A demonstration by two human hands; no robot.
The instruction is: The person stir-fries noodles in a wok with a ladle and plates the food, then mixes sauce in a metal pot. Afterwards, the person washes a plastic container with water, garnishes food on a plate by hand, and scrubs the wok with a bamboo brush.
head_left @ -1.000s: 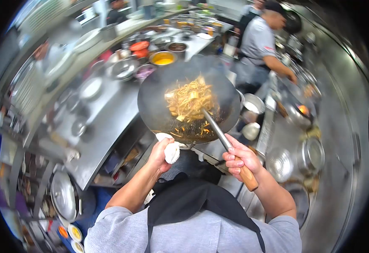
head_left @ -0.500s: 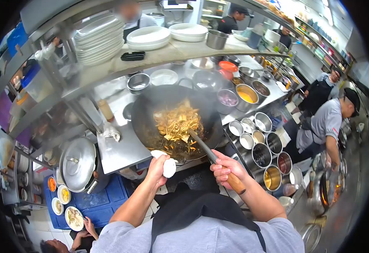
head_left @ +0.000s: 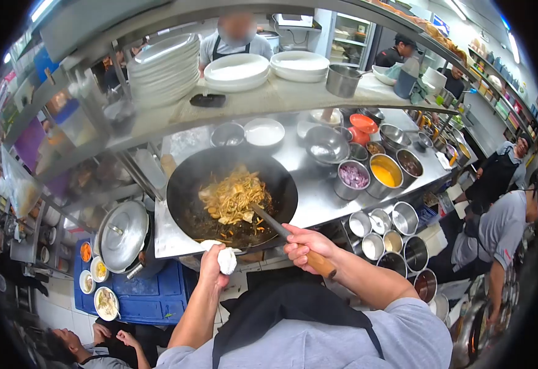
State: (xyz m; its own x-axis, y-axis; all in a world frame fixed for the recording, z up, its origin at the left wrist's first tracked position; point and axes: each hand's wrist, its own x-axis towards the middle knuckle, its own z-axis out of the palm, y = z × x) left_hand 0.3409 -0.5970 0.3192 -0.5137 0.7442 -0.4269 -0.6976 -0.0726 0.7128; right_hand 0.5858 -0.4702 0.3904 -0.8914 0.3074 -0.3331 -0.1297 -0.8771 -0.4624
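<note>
A large dark wok point(head_left: 180, 195) with fried noodles point(head_left: 232, 195) in it sits low in front of me, lightly steaming. My left hand point(head_left: 210, 270) is closed around a folded white cloth point(head_left: 226, 261) at the wok's near rim. The part of the rim beneath the cloth is hidden. My right hand point(head_left: 309, 248) grips the wooden handle of a long metal wok spatula point(head_left: 271, 221). Its working end reaches into the noodles, so I cannot see its full shape.
Beyond the wok runs a steel counter point(head_left: 312, 208) with bowls of chopped purple onion point(head_left: 353, 176) and yellow liquid point(head_left: 386, 174). Above it, a shelf point(head_left: 269, 98) carries stacked plates point(head_left: 163, 71). Metal pots point(head_left: 405, 218) stand at right; a lidded pot point(head_left: 123, 237) at left. Co-workers are nearby.
The wok has shifted left along the counter, away from the onion bowl, with both hands following. The view has tilted up. At lower left, another person's hand has left the white bowl.
</note>
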